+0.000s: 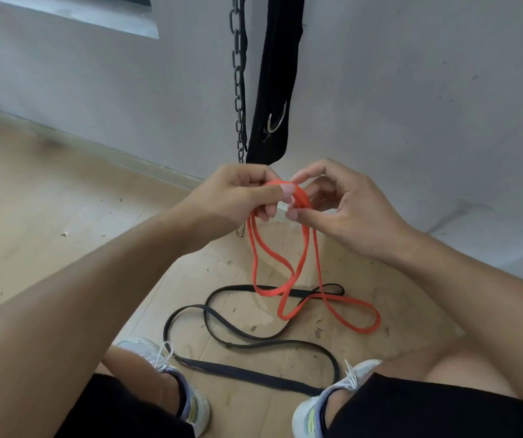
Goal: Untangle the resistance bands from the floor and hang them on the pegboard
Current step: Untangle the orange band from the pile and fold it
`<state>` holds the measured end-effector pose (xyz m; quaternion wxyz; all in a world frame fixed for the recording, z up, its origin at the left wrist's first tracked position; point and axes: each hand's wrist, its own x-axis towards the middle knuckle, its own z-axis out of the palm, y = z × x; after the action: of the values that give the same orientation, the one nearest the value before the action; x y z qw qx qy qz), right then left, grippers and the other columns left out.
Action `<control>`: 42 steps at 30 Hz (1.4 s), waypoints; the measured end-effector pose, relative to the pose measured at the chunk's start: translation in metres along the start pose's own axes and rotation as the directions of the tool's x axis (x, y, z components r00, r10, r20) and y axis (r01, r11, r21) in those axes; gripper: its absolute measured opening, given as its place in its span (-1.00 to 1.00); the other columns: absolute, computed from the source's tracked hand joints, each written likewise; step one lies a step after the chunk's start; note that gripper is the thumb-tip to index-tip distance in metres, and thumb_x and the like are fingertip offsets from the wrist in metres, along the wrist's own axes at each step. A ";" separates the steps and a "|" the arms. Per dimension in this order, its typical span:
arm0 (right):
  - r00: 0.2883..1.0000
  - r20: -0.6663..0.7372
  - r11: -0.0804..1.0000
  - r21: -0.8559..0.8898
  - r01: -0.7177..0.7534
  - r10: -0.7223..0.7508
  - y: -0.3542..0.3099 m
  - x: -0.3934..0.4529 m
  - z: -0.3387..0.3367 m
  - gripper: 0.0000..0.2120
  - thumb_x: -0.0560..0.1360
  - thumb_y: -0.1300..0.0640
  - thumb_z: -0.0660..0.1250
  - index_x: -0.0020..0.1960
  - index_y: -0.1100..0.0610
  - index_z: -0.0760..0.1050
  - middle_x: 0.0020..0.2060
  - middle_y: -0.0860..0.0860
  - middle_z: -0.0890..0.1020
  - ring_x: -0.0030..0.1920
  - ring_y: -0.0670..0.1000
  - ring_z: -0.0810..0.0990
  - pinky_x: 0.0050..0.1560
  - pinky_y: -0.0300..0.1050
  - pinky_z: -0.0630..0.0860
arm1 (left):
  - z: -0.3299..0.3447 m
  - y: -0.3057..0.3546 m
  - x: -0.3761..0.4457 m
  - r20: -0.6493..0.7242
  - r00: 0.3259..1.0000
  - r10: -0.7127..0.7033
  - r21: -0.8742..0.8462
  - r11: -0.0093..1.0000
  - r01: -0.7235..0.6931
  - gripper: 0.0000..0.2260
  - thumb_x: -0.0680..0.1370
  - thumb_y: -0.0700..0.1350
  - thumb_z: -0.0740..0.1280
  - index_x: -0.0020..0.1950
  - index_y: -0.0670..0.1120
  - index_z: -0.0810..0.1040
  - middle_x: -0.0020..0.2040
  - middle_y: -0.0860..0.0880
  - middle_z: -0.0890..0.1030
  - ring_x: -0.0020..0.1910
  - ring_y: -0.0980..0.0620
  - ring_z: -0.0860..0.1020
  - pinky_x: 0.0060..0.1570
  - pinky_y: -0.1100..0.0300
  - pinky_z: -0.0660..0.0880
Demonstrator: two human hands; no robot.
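An orange resistance band (288, 270) hangs in twisted loops from both hands, with its lower loops lying on the floor. My left hand (238, 197) grips its top between thumb and curled fingers. My right hand (339, 203) pinches the same top bend from the right with thumb and forefinger. A black resistance band (254, 339) lies coiled on the floor below, and the orange loops cross over its far end. No pegboard is in view.
A sheet of cardboard (254, 403) covers the floor under the bands. A black chain (239, 90) and a black strap with a metal ring (274, 90) hang against the grey wall ahead. My two shoes (190, 403) flank the black band.
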<state>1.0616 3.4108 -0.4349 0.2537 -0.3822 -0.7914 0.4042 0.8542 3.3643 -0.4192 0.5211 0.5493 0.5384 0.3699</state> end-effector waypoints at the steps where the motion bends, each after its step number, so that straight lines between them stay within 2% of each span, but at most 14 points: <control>1: 0.998 0.036 0.998 -0.043 -0.040 0.041 0.002 0.001 0.001 -0.72 0.47 0.09 0.59 0.09 -0.08 0.57 -0.17 -0.06 0.73 -0.12 -0.05 0.72 0.05 0.04 0.66 | 0.000 0.001 0.000 -0.015 1.000 0.017 -0.021 1.000 -0.017 -0.77 0.61 -0.12 0.37 0.00 -0.32 0.61 -0.31 -0.09 0.54 -0.22 -0.06 0.49 -0.09 0.14 0.47; 5: 0.987 0.050 0.971 -0.190 -0.143 0.155 0.013 0.005 0.002 -0.88 0.50 0.06 0.56 -0.06 0.02 0.63 -0.17 -0.03 0.71 -0.13 -0.02 0.69 0.04 0.08 0.64 | -0.003 0.005 0.001 -0.067 0.998 0.018 -0.078 0.997 -0.024 -0.82 0.64 -0.15 0.33 -0.11 -0.20 0.62 -0.31 -0.08 0.55 -0.24 -0.02 0.49 -0.09 0.16 0.45; 10: 0.993 -0.020 0.991 -0.067 -0.119 0.118 0.008 0.009 -0.010 -0.88 0.49 0.09 0.56 -0.04 -0.04 0.65 -0.17 -0.01 0.73 -0.13 0.00 0.71 -0.01 -0.12 0.65 | -0.013 0.010 -0.001 -0.143 0.990 -0.017 -0.016 1.000 0.015 -0.75 0.65 -0.09 0.31 -0.17 -0.11 0.66 -0.34 -0.07 0.52 -0.25 -0.03 0.47 -0.03 0.10 0.44; 12: 0.997 -0.004 0.997 -0.010 -0.078 0.077 0.005 0.007 -0.012 -0.89 0.50 0.11 0.55 0.00 0.00 0.69 -0.16 0.02 0.74 -0.11 0.05 0.72 0.04 -0.02 0.67 | -0.013 0.010 -0.002 -0.115 0.993 -0.015 0.054 0.998 0.022 -0.69 0.62 0.05 0.33 -0.27 0.00 0.67 -0.35 -0.07 0.50 -0.27 -0.04 0.46 -0.06 0.09 0.42; 15: 0.999 0.045 0.999 0.026 -0.023 0.021 0.001 0.004 -0.008 -0.89 0.53 0.09 0.52 0.05 -0.03 0.69 -0.15 0.07 0.71 -0.10 0.13 0.70 0.04 0.17 0.67 | -0.004 0.007 -0.003 -0.033 0.997 -0.067 0.099 0.993 0.070 -0.64 0.50 0.21 0.40 -0.19 -0.08 0.70 -0.34 -0.08 0.49 -0.26 -0.04 0.44 -0.10 0.06 0.38; 17: 0.998 0.065 1.000 0.015 -0.006 0.005 -0.001 0.002 -0.004 -0.89 0.56 0.09 0.49 0.05 -0.09 0.69 -0.16 0.04 0.70 -0.13 0.09 0.69 -0.01 0.12 0.67 | 0.002 0.003 -0.003 -0.024 0.998 -0.055 0.098 0.994 0.057 -0.68 0.50 0.15 0.44 -0.18 -0.11 0.70 -0.34 -0.07 0.51 -0.28 -0.01 0.45 -0.14 0.08 0.39; 21: 1.000 -0.004 0.999 -0.043 -0.002 0.001 0.000 0.003 0.003 -0.82 0.61 0.13 0.42 -0.01 -0.17 0.65 -0.17 -0.12 0.70 -0.14 -0.14 0.66 -0.10 -0.26 0.57 | 0.006 0.001 -0.001 -0.108 0.994 0.028 0.091 0.996 -0.018 -0.75 0.56 -0.01 0.44 -0.07 -0.22 0.69 -0.38 -0.03 0.54 -0.33 0.06 0.48 -0.16 0.15 0.43; 25: 0.996 -0.029 0.984 -0.152 -0.089 0.085 0.004 0.005 0.009 -0.94 0.57 0.08 0.45 -0.07 -0.05 0.60 -0.16 -0.12 0.69 -0.08 -0.17 0.66 -0.01 -0.17 0.60 | 0.005 0.003 0.000 -0.141 0.988 0.058 -0.015 0.998 -0.061 -0.81 0.58 -0.05 0.43 -0.12 -0.16 0.68 -0.36 -0.06 0.55 -0.26 -0.02 0.50 -0.07 0.10 0.47; 29: 0.986 0.004 0.959 -0.230 -0.164 0.169 0.009 0.008 0.007 -0.86 0.51 -0.01 0.53 -0.11 -0.07 0.57 -0.16 -0.12 0.69 -0.11 -0.16 0.67 -0.11 -0.24 0.55 | 0.001 0.006 -0.001 -0.160 0.983 0.085 -0.098 0.990 -0.102 -0.76 0.61 -0.10 0.38 -0.25 -0.03 0.67 -0.31 -0.09 0.53 -0.23 -0.05 0.50 -0.06 0.10 0.49; 32: 0.986 -0.051 0.974 -0.160 -0.163 0.157 0.009 0.010 0.001 -0.90 0.53 0.02 0.52 -0.11 -0.10 0.61 -0.17 -0.11 0.70 -0.13 -0.13 0.67 -0.09 -0.22 0.57 | -0.004 0.007 0.000 -0.170 0.984 0.054 -0.111 0.991 -0.074 -0.75 0.62 -0.11 0.36 -0.25 -0.06 0.66 -0.35 -0.05 0.52 -0.26 0.00 0.50 -0.06 0.13 0.48; 34: 0.988 -0.068 0.987 -0.076 -0.141 0.136 0.006 0.010 -0.004 -0.93 0.53 0.04 0.52 -0.07 -0.10 0.65 -0.19 -0.08 0.72 -0.15 -0.09 0.69 -0.04 -0.12 0.65 | -0.006 0.008 0.001 -0.161 0.987 0.020 -0.113 0.993 -0.039 -0.77 0.63 -0.09 0.36 -0.19 -0.13 0.65 -0.38 -0.02 0.50 -0.33 0.05 0.46 0.01 0.02 0.48; 37: 0.997 -0.034 0.997 0.044 -0.063 0.064 -0.003 0.008 -0.012 -0.91 0.52 0.05 0.52 0.02 -0.08 0.71 -0.16 0.04 0.74 -0.11 0.08 0.73 0.06 0.10 0.67 | -0.007 0.011 -0.001 -0.109 0.994 -0.002 -0.091 0.996 -0.008 -0.75 0.61 0.02 0.37 -0.20 -0.08 0.64 -0.39 -0.03 0.47 -0.34 0.04 0.43 0.15 -0.23 0.50; 38: 0.999 -0.027 0.995 0.098 -0.034 0.037 -0.007 0.007 -0.014 -0.88 0.50 0.03 0.51 0.03 -0.08 0.71 -0.17 0.05 0.73 -0.14 0.09 0.72 0.04 0.12 0.68 | -0.007 0.012 -0.002 -0.094 0.996 -0.001 -0.079 0.997 -0.007 -0.74 0.58 0.07 0.38 -0.21 -0.06 0.63 -0.39 -0.02 0.46 -0.34 0.04 0.43 0.17 -0.25 0.49; 42: 0.999 -0.024 0.966 0.257 0.028 -0.022 -0.018 0.004 -0.019 -0.81 0.43 0.03 0.51 0.04 -0.04 0.70 -0.35 -0.04 0.59 -0.33 -0.05 0.55 -0.25 -0.12 0.58 | -0.004 0.015 -0.005 -0.096 0.994 0.059 -0.114 0.991 -0.070 -0.78 0.46 0.08 0.42 -0.24 -0.04 0.65 -0.41 0.02 0.47 -0.33 0.07 0.43 0.03 0.00 0.46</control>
<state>1.0656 3.4154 -0.4094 0.3144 -0.3402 -0.7343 0.4962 0.8529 3.3623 -0.4035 0.5147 0.5171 0.5212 0.4429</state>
